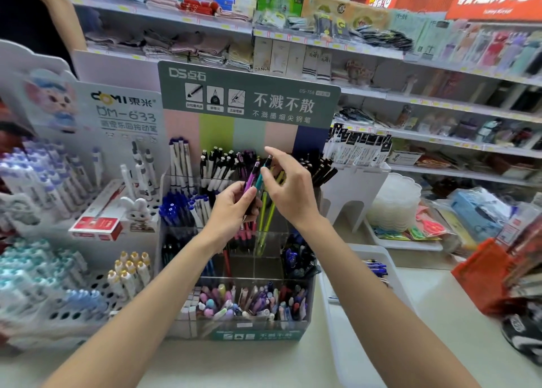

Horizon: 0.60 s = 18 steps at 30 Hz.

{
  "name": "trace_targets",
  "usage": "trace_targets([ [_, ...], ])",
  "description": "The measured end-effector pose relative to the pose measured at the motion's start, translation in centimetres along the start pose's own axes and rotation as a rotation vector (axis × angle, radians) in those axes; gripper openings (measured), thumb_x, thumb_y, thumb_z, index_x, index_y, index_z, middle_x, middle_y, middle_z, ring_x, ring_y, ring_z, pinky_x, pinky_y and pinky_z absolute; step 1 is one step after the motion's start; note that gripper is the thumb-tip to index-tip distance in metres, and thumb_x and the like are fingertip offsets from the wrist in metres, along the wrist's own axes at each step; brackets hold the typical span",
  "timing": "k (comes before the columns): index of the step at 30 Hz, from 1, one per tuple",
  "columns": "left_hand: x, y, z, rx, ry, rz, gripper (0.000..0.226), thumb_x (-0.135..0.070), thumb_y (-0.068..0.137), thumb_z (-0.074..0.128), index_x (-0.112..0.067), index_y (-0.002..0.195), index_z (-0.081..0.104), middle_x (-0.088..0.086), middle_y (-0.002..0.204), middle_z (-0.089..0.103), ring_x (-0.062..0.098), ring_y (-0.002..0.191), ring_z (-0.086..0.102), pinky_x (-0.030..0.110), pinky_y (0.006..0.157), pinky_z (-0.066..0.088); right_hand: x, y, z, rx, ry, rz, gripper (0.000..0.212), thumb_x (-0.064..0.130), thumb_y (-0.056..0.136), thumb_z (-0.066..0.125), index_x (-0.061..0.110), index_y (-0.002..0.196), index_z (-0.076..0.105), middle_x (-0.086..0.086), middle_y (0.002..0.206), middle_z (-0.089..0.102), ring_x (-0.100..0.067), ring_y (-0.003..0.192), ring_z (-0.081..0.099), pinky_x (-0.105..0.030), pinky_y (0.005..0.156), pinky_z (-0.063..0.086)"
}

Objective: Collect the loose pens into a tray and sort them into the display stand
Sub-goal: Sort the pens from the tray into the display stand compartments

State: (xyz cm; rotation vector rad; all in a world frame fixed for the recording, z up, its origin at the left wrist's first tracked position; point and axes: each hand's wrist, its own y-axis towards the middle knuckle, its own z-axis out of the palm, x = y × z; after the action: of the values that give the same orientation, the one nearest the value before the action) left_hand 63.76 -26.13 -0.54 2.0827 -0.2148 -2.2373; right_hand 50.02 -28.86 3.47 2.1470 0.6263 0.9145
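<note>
My left hand (233, 208) grips a small bunch of pens above the clear tiered display stand (249, 326); a purple pen (251, 178) sticks up out of the fist. My right hand (289, 186) pinches the top of a teal pen (262, 176) that stands in that bunch, thumb and forefinger closed on it. Two yellow-green pens (268, 211) stand in a middle compartment just under my hands. The white tray (350, 314) sits to the right of the stand, with several blue pens (377, 270) lying in its far end.
A white DOMI pen rack (76, 217) with holes stands at the left. Behind the stand rises its green header card (249, 94). A red basket (484, 273) and packaged goods crowd the right of the counter. Store shelves fill the background.
</note>
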Motion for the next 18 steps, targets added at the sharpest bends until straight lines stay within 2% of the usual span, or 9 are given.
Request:
trace_targets([
  [2, 0.1, -0.2, -0.1, 0.009, -0.015, -0.001, 0.018, -0.019, 0.104, 0.049, -0.008, 0.108, 0.062, 0.008, 0.083, 0.068, 0.014, 0.072, 0.064, 0.028, 0.069, 0.056, 0.6, -0.5, 0.3, -0.002, 0.070, 0.069, 0.039, 0.009, 0.092, 0.064, 0.005, 0.130, 0.058, -0.007, 0.114, 0.069, -0.010, 0.098, 0.062, -0.023, 0.091, 0.049],
  [4, 0.3, -0.5, -0.5, 0.000, -0.031, -0.006, 0.017, -0.019, 0.103, 0.050, -0.013, 0.108, 0.065, 0.006, 0.089, 0.071, 0.015, 0.081, 0.068, 0.029, 0.076, 0.057, 1.0, -1.0, 0.5, -0.047, 0.159, 0.162, 0.038, 0.009, 0.091, 0.066, 0.010, 0.128, 0.054, -0.004, 0.098, 0.068, -0.009, 0.084, 0.063, -0.023, 0.080, 0.052],
  [7, 0.4, -1.6, -2.2, -0.071, 0.041, 0.018, 0.021, -0.022, 0.102, 0.050, -0.016, 0.115, 0.066, -0.006, 0.097, 0.068, 0.006, 0.090, 0.065, 0.024, 0.078, 0.057, 1.6, -1.7, 0.7, -0.126, 0.228, 0.227, 0.031, 0.007, 0.090, 0.066, 0.010, 0.118, 0.054, 0.000, 0.088, 0.063, -0.005, 0.079, 0.062, -0.024, 0.076, 0.053],
  [10, 1.3, -2.7, -5.1, -0.189, 0.138, 0.034, 0.025, -0.024, 0.104, 0.047, -0.017, 0.119, 0.066, -0.015, 0.079, 0.057, 0.002, 0.075, 0.053, 0.021, 0.072, 0.046, 2.4, -2.6, 1.4, -0.136, 0.247, 0.231, 0.027, 0.007, 0.090, 0.065, 0.009, 0.116, 0.056, 0.000, 0.089, 0.062, -0.005, 0.078, 0.061, -0.024, 0.075, 0.054],
  [14, 1.9, -4.5, -8.6, -0.209, 0.112, -0.036, 0.030, -0.017, 0.107, 0.038, -0.019, 0.109, 0.068, -0.006, 0.069, 0.041, 0.009, 0.067, 0.042, 0.023, 0.068, 0.037, 3.8, -5.0, 3.6, -0.061, 0.269, 0.225, 0.028, 0.008, 0.092, 0.065, 0.010, 0.119, 0.055, 0.003, 0.089, 0.062, -0.006, 0.079, 0.062, -0.019, 0.074, 0.053],
  [16, 1.8, -5.5, -9.5, -0.206, 0.095, -0.051, 0.030, -0.015, 0.106, 0.038, -0.018, 0.108, 0.067, -0.009, 0.064, 0.047, 0.005, 0.063, 0.047, 0.018, 0.067, 0.038, 4.4, -6.3, 4.9, -0.054, 0.260, 0.214, 0.028, 0.008, 0.092, 0.065, 0.009, 0.118, 0.056, 0.007, 0.089, 0.060, -0.002, 0.079, 0.060, -0.014, 0.073, 0.050],
  [18, 1.7, -6.4, -10.3, -0.226, 0.101, -0.048, 0.026, -0.013, 0.105, 0.043, -0.021, 0.109, 0.068, -0.014, 0.070, 0.061, 0.000, 0.065, 0.058, 0.015, 0.069, 0.043, 5.1, -7.4, 6.2, -0.047, 0.244, 0.198, 0.029, 0.007, 0.091, 0.066, 0.007, 0.118, 0.056, 0.007, 0.094, 0.059, 0.001, 0.080, 0.058, -0.009, 0.074, 0.046],
])
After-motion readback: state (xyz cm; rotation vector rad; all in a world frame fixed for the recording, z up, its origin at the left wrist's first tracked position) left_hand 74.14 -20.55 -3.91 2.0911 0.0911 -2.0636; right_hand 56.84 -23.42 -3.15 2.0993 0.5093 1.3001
